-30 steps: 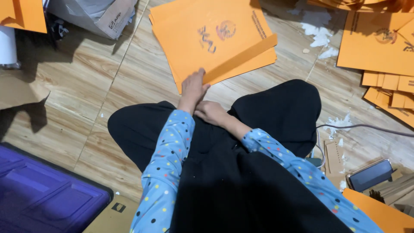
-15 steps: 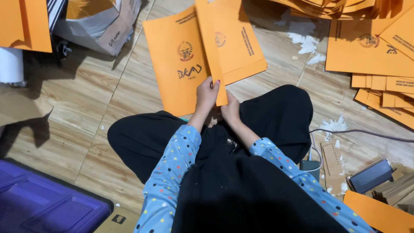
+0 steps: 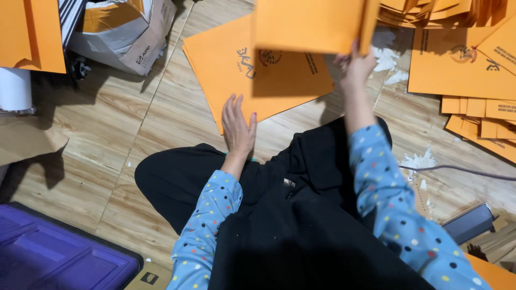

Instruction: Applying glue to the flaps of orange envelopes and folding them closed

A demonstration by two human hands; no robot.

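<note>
- Left hand (image 3: 238,127): flat, palm down, fingers straight and slightly spread; fingertips rest on the near edge of the orange envelopes on the floor (image 3: 258,70). It grips nothing.
- Right hand (image 3: 356,65): raised above the floor, fingers pinching the lower right corner of the lifted orange envelope (image 3: 314,24), which hangs in the air and casts a shadow on the sheets beneath.
- Orange envelopes on the floor: a small flat stack straight ahead of the knees, printed face up with a dark round emblem and lettering; partly covered from view by the lifted envelope.
- Sleeves: blue fabric with coloured dots on both arms; black trousers (image 3: 279,204), legs crossed on the wooden floor (image 3: 107,134).
- Stack of orange envelopes at right (image 3: 473,70): large loose heap fanned along the top right edge and down the right side, well apart from the left hand.
- White paper scraps (image 3: 387,59): scattered between the middle stack and the right heap; more near the right knee (image 3: 419,160).
- Grey cable (image 3: 457,169): runs along the floor at right.
- Dark phone-like device (image 3: 467,223): lies at lower right, beside the leg.
- Purple plastic tray (image 3: 54,252): lower left corner.
- Torn grey-brown packaging sack (image 3: 123,37): upper left, holding orange sheets.
- White roll (image 3: 15,88): far left edge, upright.
</note>
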